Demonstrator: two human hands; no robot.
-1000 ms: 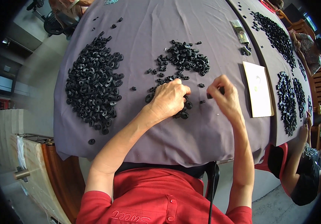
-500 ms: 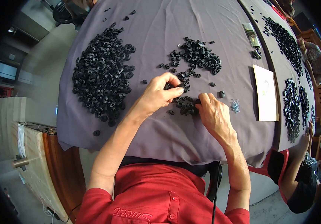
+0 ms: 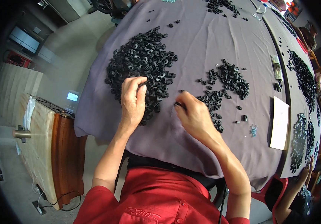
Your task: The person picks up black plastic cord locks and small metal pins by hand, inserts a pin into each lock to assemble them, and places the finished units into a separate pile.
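Observation:
My left hand (image 3: 133, 102) is over the near part of a large heap of small black ribbed plastic pieces (image 3: 142, 56). Its thumb and forefinger are curved with a gap between them, and no piece shows in that gap. My right hand (image 3: 196, 115) is closed, pinching a small black plastic piece (image 3: 181, 105) above the cloth between the heaps. Just right of that hand lies a loose group of black pieces (image 3: 212, 100), which runs on toward a smaller pile (image 3: 234, 80) farther back. My right hand partly hides the nearest pieces of this group.
A grey-purple cloth (image 3: 190, 48) covers the table. To the right lie small pale-blue bits (image 3: 253, 130), a flat cream board (image 3: 280, 123) and a slim packet (image 3: 277, 68). More black heaps cover the adjoining table (image 3: 302, 78), where a co-worker's arm (image 3: 298, 186) reaches in.
My left hand has left the smaller group and moved left to the large heap. My right hand has also shifted left, carrying a black piece. The whole view has swung leftward.

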